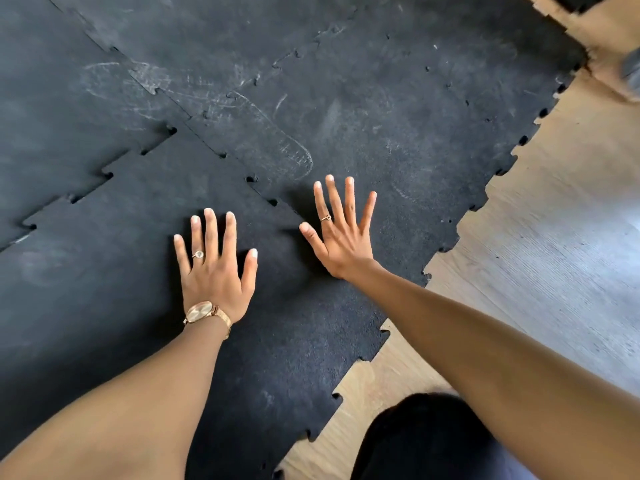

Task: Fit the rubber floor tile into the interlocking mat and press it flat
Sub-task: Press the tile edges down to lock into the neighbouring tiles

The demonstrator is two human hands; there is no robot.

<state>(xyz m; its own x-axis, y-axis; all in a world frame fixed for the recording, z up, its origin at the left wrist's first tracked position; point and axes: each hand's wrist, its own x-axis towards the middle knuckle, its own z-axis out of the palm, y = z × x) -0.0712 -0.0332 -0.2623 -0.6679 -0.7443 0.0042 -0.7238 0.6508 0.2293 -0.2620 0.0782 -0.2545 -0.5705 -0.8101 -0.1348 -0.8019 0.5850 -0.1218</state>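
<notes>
— Still risky anywhere, with both palms down?

— Yes, along the seam. Left hand [214, 271] flat on the tile [138, 289] at lower centre, fingers [210, 230] spread wide, gripping nothing. Right hand [341, 233] just to the right, also spread and empty, resting across the toothed joint onto the neighbouring piece of the mat [398, 116].

— And the tile itself?

— Lying in the lower left of the frame, its upper edges already meshed with the mat. Small dark gaps [251, 178] showing at several notches along both seams, so probably not fully seated.

— Likely trouble, then?

— Pressing only mid-tile could leave tabs riding proud at the gaps. Pushing hard beside the joint might lift a neighbouring tooth. Might also slide toward the wood floor [554, 254] at lower right, with nothing bracing that free edge.

— Counts?

— Two hands. Two rings: one [198, 254] on the left, one [326, 218] on the right. One watch [204, 311] on the left wrist. One tile being fitted; at least three older scuffed pieces above, exact number hard to tell. One dark knee [426, 441] at bottom.
</notes>
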